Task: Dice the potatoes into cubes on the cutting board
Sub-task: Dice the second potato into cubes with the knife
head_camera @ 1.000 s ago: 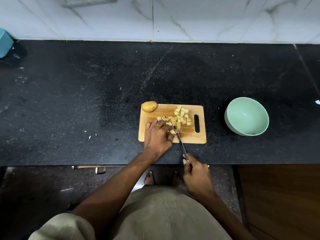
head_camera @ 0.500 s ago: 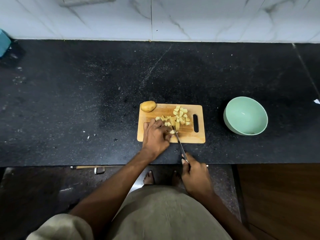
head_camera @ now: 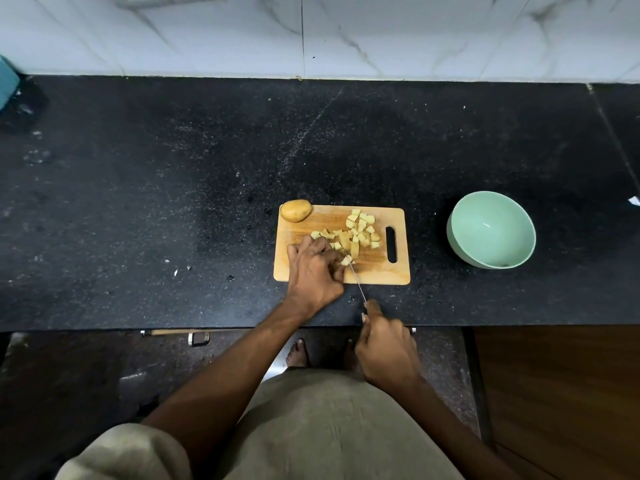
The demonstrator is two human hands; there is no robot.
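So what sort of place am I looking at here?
Most likely a home kitchen: a black stone countertop against a marble-look tiled wall, with a wooden cutting board holding diced potato, and a green bowl beside it.

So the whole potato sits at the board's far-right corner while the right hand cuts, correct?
Not quite. The head view shows the whole potato at the far-left corner of the cutting board. The right hand does hold the knife, cutting.
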